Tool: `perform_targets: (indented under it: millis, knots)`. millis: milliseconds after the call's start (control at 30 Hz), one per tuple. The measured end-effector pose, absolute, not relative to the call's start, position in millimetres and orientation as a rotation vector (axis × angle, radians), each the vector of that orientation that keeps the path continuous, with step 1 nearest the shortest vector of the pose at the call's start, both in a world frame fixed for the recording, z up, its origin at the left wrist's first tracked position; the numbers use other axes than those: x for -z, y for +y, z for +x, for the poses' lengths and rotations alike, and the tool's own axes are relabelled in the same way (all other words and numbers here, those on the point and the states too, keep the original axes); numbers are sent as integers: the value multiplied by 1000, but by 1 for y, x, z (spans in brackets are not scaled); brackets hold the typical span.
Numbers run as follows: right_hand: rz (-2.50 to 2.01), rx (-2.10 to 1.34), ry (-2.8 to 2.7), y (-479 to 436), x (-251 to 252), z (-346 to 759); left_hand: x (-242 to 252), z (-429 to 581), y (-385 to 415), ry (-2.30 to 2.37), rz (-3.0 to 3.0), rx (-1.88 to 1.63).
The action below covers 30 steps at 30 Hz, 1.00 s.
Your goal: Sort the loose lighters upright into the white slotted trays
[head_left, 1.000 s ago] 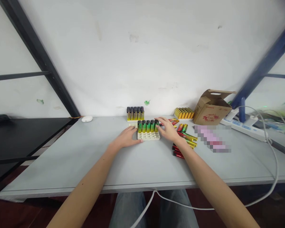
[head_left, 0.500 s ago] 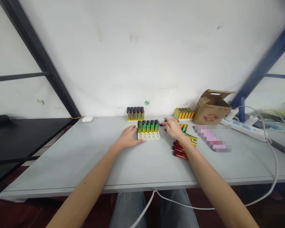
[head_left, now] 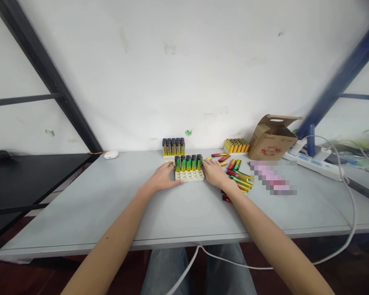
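Note:
Several green-and-yellow lighters (head_left: 188, 163) with black tops stand upright in the back part of a white tray (head_left: 190, 176); the front holes of the tray hold nothing. My left hand (head_left: 162, 178) grips the tray's left end, thumb along the front edge and fingers toward the back. My right hand (head_left: 215, 173) is at the right end of the tray, its bent fingers close together beside the end lighters. What those fingers hold, if anything, is hidden. Loose lighters (head_left: 241, 179), red, green and gold, lie on the table right of my right hand, partly under my forearm.
Behind stands another tray of gold lighters with black tops (head_left: 174, 146). At the back right are a block of yellow cylinders (head_left: 236, 146), an opened cardboard box (head_left: 272, 141) and a power strip (head_left: 315, 164). A small white case (head_left: 111, 155) lies at the left. A white cable (head_left: 355, 205) hangs over the front edge.
My right hand has moved left and slightly nearer, from the loose lighters to the tray's right end. My left hand stays at the tray. The view has shifted slightly.

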State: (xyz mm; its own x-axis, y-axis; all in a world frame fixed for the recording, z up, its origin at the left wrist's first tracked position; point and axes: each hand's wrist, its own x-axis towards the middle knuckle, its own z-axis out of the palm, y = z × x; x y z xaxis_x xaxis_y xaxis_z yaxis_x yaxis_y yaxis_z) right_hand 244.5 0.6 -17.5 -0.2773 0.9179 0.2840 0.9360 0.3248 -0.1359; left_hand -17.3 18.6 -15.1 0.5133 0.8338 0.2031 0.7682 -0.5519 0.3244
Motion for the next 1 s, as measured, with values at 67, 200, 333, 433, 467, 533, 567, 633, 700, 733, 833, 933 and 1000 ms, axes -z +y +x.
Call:
perform_targets:
  millis: [67,200,333,433,467,533,567,633,700,733,833,933,1000]
  knots:
    - [-1658,113,-2306,0,15,242,14,-18,18,1385,2560,-499]
    - [-1719,139,-2240,0,16,242,13,-17,17,1387,2570,-498]
    - [-1737,67,-2232,0,14,246,12,-16,17,1388,2588,-509]
    - [-1789,12,-2242,-2,9,247,12,-16,18,1365,2594,-516]
    - [-1812,20,-2237,-3,7,246,13,-16,18,1358,2595,-518]
    - [-1860,75,-2219,-4,5,244,13,-16,17,1355,2597,-522]
    - [-1879,109,-2213,-5,4,243,13,-16,17,1353,2598,-523]
    - [-1913,167,-2205,-6,4,241,13,-15,16,1345,2599,-526]
    - [-1943,199,-2205,-7,4,240,12,-15,15,1334,2597,-531]
    - [-1956,206,-2207,-7,3,240,12,-15,15,1329,2596,-533]
    - [-1978,206,-2179,-7,2,242,11,-15,15,1322,2600,-544]
    - [-1955,180,-2101,-6,0,245,11,-14,15,1324,2607,-535]
    - [-1932,171,-2046,-4,-1,247,11,-14,15,1331,2609,-518]
